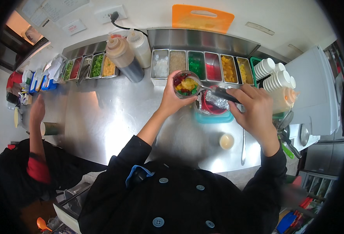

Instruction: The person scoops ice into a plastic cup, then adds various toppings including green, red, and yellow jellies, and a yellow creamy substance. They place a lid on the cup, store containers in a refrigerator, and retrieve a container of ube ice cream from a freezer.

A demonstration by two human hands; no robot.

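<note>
My left hand grips a clear cup filled with red, green and yellow pieces, tilted towards me. In my right hand is the black handle of a metal spoon, its bowl end at the cup's right rim. Just below and to the right of the cup sits a red container lined with foil, over a turquoise lid or tray. Behind the cup, a row of steel pans holds green jelly, a red food and yellow pieces.
A small cup and a long metal utensil lie at the front right. Squeeze bottles stand back left; stacked white cups stand right. At the left, a co-worker's arm reaches over the counter near a green cup.
</note>
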